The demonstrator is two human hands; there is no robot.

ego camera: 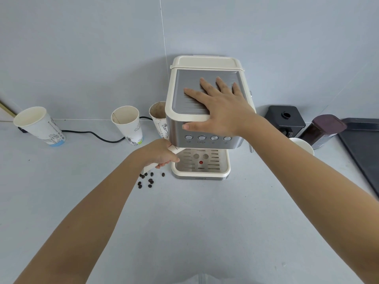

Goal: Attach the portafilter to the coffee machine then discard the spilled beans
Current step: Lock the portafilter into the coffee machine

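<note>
A cream and steel coffee machine [178, 93] stands at the back of the grey counter. My right hand [217, 105] lies flat on its top plate, fingers spread, thumb over the front edge. My left hand [161, 153] grips the cream handle of the portafilter [178, 150], which runs under the machine's front at its left side; the portafilter's head is hidden beneath the machine. Several dark coffee beans [148, 179] lie scattered on the counter just left of the drip tray [202, 174], below my left wrist.
Three paper cups [39, 125] [128, 124] [156, 115] stand left of the machine with a black cable [96, 136] behind them. To the right are a black grinder [285, 119], a dark jar [324, 130], a white cup [303, 145] and a black tray [365, 152].
</note>
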